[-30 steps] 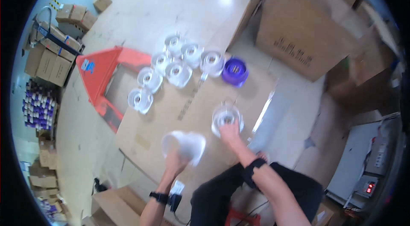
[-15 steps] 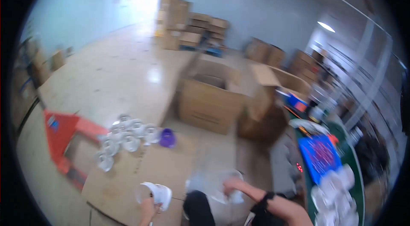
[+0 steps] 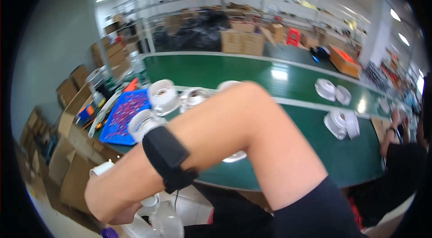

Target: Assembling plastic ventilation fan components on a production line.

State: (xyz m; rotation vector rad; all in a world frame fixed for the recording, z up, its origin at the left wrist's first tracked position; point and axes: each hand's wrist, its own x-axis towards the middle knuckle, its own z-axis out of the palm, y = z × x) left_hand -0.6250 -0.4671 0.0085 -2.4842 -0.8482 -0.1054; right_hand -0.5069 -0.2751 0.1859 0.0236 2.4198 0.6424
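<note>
My right arm crosses the middle of the view, its elbow raised and a black strap (image 3: 167, 154) round the forearm. At the lower left my right hand (image 3: 118, 211) is bent down with most fingers hidden. Beside its fingers are white, partly see-through plastic cups (image 3: 167, 221); whether the hand holds one cannot be made out. Another white cup-shaped part (image 3: 101, 168) shows behind the forearm. On the green bench, white round plastic fittings like lamp holders (image 3: 163, 96) stand close by, several partly hidden by the arm. My left hand is out of view.
A blue tray (image 3: 128, 114) of small reddish parts lies on the green bench (image 3: 306, 148). Left of it are tools and a clear bottle (image 3: 138, 69). Paired white fittings (image 3: 341, 124) stand to the right, near a co-worker's arm (image 3: 388, 141). Cardboard boxes (image 3: 81, 172) stand at left.
The view has swung right, from floor and boxes to the bench. My left hand, which held a white cup, has left view. My right arm is now raised across the picture.
</note>
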